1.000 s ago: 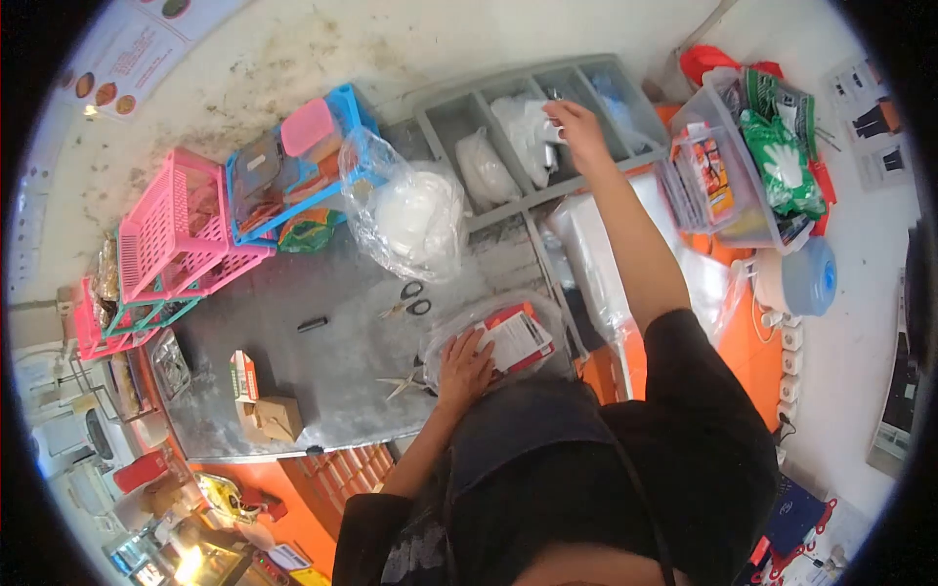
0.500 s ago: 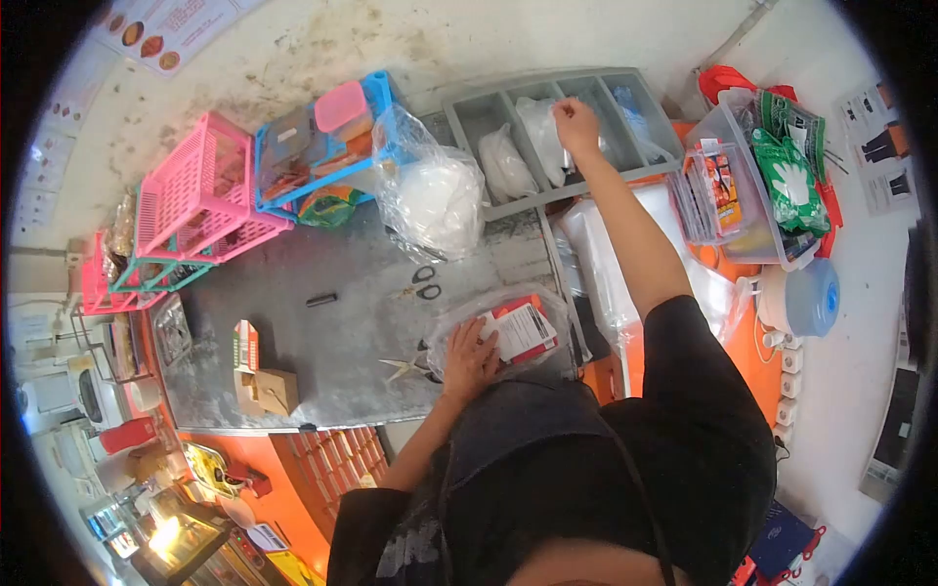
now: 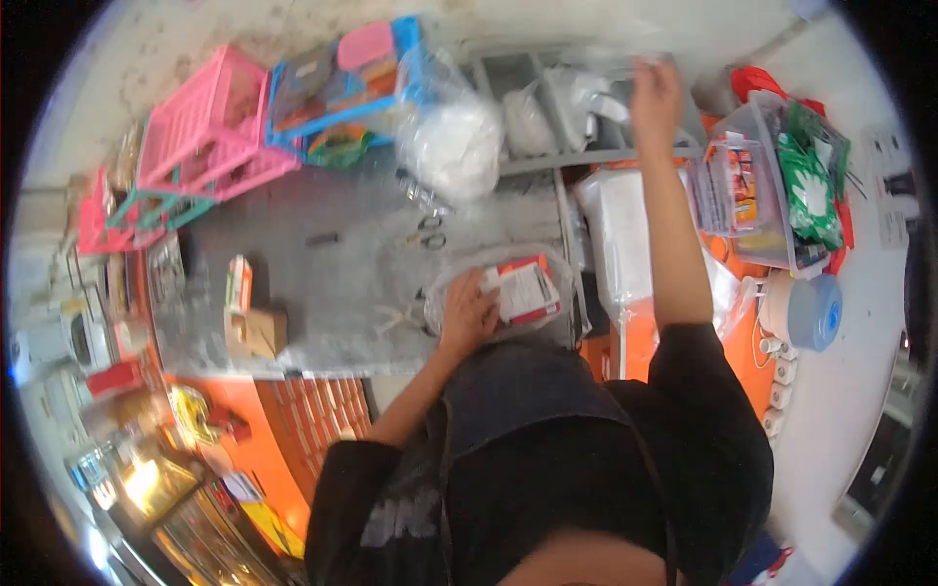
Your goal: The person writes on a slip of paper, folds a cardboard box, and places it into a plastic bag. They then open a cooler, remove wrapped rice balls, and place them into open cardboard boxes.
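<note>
My left hand (image 3: 470, 309) lies on the left side of a clear plastic bag (image 3: 445, 273), fingers stretched out. Inside the bag is a red box with a white printed label (image 3: 529, 291). My right hand (image 3: 658, 98) is raised over the grey divided tray (image 3: 576, 156), blurred by motion. Its fingers look pinched together, and a faint smear shows at their tips; what they hold cannot be made out. Just left of it, white plastic pieces (image 3: 599, 103) stick up from a compartment. A white bagged bundle (image 3: 529, 125) sits in the compartment farther left.
Black-handled scissors (image 3: 430, 234) and a small cardboard box (image 3: 256, 332) lie on the dark table (image 3: 332, 283). A bag of white items (image 3: 454, 142) and blue and pink baskets (image 3: 210, 127) stand at the back. To the right are plastic sheets (image 3: 625, 234) and a clear bin (image 3: 767, 234).
My right hand has lifted up and away from the tray compartment, moving right. White pieces there now stand higher. My left hand stays on the bag. The whole view has shifted.
</note>
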Demonstrator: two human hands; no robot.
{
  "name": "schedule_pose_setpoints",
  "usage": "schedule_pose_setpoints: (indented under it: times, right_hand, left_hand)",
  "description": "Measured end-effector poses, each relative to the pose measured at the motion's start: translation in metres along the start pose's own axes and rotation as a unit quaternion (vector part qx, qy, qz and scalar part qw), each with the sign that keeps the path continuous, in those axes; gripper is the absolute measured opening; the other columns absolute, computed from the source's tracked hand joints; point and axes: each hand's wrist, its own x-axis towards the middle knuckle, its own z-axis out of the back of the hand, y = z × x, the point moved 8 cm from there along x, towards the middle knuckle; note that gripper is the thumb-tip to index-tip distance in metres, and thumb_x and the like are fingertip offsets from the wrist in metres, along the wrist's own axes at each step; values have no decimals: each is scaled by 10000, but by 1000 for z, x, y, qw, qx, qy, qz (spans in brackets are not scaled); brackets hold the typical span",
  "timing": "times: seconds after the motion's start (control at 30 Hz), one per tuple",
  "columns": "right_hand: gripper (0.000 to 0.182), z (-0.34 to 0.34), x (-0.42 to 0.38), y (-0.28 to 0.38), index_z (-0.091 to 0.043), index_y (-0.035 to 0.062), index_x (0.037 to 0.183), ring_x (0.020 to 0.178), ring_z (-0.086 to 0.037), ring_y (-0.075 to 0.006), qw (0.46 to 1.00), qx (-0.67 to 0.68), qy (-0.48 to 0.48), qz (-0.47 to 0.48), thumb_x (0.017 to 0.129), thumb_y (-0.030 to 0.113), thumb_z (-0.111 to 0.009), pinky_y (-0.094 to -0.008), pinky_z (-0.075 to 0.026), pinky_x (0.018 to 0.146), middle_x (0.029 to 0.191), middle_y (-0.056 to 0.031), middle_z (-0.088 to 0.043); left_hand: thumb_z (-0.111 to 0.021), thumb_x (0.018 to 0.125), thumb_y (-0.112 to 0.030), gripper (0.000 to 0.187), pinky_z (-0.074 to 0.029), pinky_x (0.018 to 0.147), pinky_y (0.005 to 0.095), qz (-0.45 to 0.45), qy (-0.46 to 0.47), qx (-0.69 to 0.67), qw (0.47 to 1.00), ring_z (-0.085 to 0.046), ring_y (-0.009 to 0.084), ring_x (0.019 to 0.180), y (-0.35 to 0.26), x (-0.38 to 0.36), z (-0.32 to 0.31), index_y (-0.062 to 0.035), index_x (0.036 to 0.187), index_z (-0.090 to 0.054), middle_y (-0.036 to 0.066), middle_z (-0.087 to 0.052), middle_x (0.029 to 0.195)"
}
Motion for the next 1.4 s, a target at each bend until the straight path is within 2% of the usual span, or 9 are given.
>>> schedule_pose_setpoints:
  times: [0.07, 0.13, 0.2, 0.33, 0.67, 0.87, 1.07, 1.23, 1.4]
  right_hand:
    - [165, 11, -67, 64, -590, 69, 788, 896, -560, -237, 984, -99, -5, 148, 876, 190, -659, -359, -431, 816, 992, -109, -611]
    - [133, -10, -161, 109, -570, 45, 771, 1109, -527, -363, 924, -150, 169, 309, 836, 130, -649, -473, -371, 979, 1180, -171, -585]
    - [116, -21, -257, 90, -559, 41, 749, 1255, -430, -434, 866, -70, 413, 273, 749, 87, -665, -568, -266, 1073, 1303, -179, -534]
    - [171, -32, -403, 57, -599, 63, 868, 1282, -412, -409, 766, 13, 590, 255, 717, 108, -666, -584, -255, 1094, 1302, -167, -523]
    - [275, -65, -377, 43, -625, 46, 1047, 1132, -526, -330, 769, -81, 598, 209, 786, 128, -596, -522, -310, 1073, 1112, -162, -584]
    - [233, -93, -354, 17, -687, 112, 1011, 1057, -571, -324, 712, -187, 622, 268, 827, 138, -546, -507, -394, 954, 1085, -141, -618]
    - [190, -111, -349, 0, -681, 81, 934, 945, -615, -370, 638, -229, 722, 137, 824, 158, -547, -472, -486, 810, 1018, -174, -652]
    - [239, -91, -278, 35, -662, 106, 994, 946, -627, -361, 798, -163, 555, 169, 799, 63, -531, -459, -503, 792, 1063, -157, -645]
    - [264, -78, -319, 42, -658, 61, 1033, 973, -620, -351, 736, -123, 613, 260, 801, 51, -531, -428, -492, 859, 1082, -172, -630]
  left_hand:
    - [-733, 710, -218, 420, -199, 1089, 634, 32, -2, 57, 998, -355, 417, 1326, 2, -7, 6, -71, 1092, -638, 230, -432, 1370]
    - [-740, 713, -282, 528, -120, 1098, 659, 82, -32, 82, 993, -271, 412, 1379, 3, -16, 15, -74, 1175, -591, 234, -366, 1417]
    - [-739, 719, -297, 556, -103, 1093, 671, 102, -43, 100, 989, -249, 410, 1390, 1, -11, 29, -75, 1200, -574, 235, -341, 1433]
    - [-740, 730, -337, 700, -108, 1075, 681, 208, -97, 136, 964, -244, 428, 1378, 23, -34, 29, -18, 1289, -464, 269, -288, 1444]
    - [-806, 667, -326, 854, -229, 1076, 587, 183, -123, 96, 971, -315, 431, 1301, 22, -43, 51, 9, 1328, -383, 252, -322, 1390]
    - [-826, 640, -336, 844, -258, 1062, 559, 116, -116, 117, 979, -369, 393, 1262, 9, -36, 48, -20, 1306, -415, 213, -389, 1340]
    - [-844, 591, -376, 914, -305, 1026, 500, 42, -21, 39, 998, -402, 383, 1230, -7, -22, 28, -45, 1328, -416, 192, -429, 1299]
    - [-856, 512, -469, 1052, -307, 1028, 493, 116, 32, 76, 990, -398, 359, 1245, 6, -18, 25, -26, 1350, -399, 180, -441, 1299]
    - [-843, 494, -521, 1120, -309, 1034, 490, 71, 83, 158, 981, -391, 345, 1245, 5, -12, 14, 3, 1370, -382, 171, -436, 1306]
